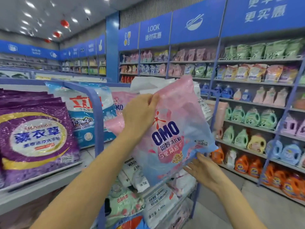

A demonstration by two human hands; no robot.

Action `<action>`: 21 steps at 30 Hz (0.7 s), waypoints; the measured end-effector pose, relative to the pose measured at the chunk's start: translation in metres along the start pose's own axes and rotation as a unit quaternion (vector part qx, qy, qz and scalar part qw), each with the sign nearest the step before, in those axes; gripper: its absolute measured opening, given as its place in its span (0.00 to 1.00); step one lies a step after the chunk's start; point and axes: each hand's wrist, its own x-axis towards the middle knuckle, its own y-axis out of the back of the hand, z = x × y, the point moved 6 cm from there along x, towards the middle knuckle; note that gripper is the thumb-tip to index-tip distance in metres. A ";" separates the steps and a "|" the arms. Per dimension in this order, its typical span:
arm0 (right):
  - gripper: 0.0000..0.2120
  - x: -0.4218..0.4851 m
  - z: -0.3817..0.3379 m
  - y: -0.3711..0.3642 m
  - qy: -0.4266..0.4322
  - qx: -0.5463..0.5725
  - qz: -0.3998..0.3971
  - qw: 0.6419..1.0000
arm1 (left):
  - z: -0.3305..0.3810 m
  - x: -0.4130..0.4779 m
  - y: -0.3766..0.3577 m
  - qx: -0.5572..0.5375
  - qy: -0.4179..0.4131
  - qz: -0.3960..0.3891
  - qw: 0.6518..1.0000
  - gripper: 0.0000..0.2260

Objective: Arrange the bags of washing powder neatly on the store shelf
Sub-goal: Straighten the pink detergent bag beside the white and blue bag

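Note:
A pink and blue OMO washing powder bag (175,129) is held up in the air in front of the blue shelf unit (97,113). My left hand (140,113) grips its upper left edge, fingers curled round the top. Under the bag's lower right corner, my right hand (204,171) supports it with fingers spread. Behind it on the shelf stand more pink OMO bags (118,103) and a white sheet or bag top (145,85). To the left stand a blue and white bag (84,113) and several purple lavender bags (36,136).
Lower shelves below the held bag carry white and green powder bags (132,192). An aisle floor (247,204) runs on the right, beside wall shelves of detergent bottles (247,162) and pouches (247,71).

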 end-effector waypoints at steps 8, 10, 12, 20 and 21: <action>0.14 0.091 -0.073 0.043 0.186 -0.111 0.115 0.969 | -0.013 0.086 -0.064 0.184 -0.091 0.036 0.978 0.20; 0.15 0.115 -0.089 0.015 0.240 -0.164 0.068 0.954 | -0.018 0.099 -0.075 0.232 -0.114 0.047 0.965 0.20; 0.17 0.141 -0.098 -0.021 0.260 -0.198 -0.005 0.945 | -0.025 0.111 -0.085 0.274 -0.126 0.051 0.952 0.20; 0.15 0.253 -0.085 -0.095 0.194 -0.110 -0.171 0.960 | -0.054 0.152 -0.126 0.419 -0.216 -0.005 0.882 0.18; 0.13 0.266 -0.083 -0.096 0.194 -0.108 -0.175 0.959 | -0.063 0.153 -0.129 0.433 -0.211 -0.008 0.876 0.19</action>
